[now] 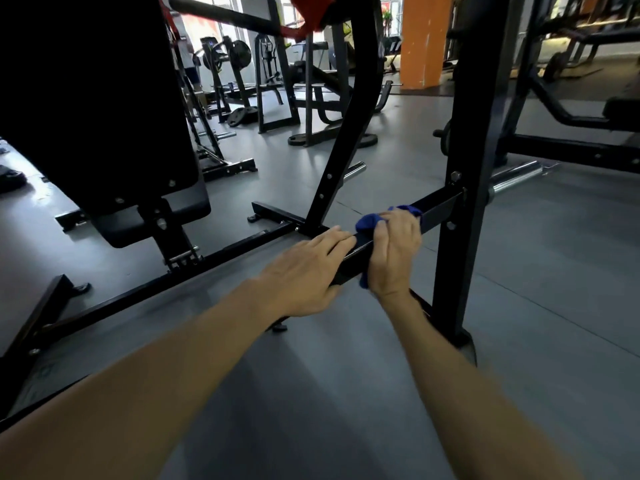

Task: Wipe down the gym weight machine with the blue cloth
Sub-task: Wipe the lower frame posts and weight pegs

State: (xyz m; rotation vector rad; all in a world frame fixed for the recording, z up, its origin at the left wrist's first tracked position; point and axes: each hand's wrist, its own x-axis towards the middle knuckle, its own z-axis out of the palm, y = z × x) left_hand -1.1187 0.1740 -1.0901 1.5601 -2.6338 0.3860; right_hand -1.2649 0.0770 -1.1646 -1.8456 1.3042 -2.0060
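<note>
A black weight machine fills the view, with a low horizontal crossbar [437, 210] running from its base to a black upright post [465, 174]. My right hand [393, 252] wraps the blue cloth [369, 220] around this crossbar, fingers curled over the top; cloth shows above and below the hand. My left hand [308, 271] lies flat on the same bar just to the left, fingers straight and together, holding nothing. The machine's padded black seat and backrest [104, 109] stand at the left.
A slanted black strut [341, 143] rises behind my hands. A long base rail [145, 289] runs left along the grey floor. Chrome weight pegs [516, 176] stick out beyond the post. Other machines, weight plates and an orange pillar [424, 39] stand farther back.
</note>
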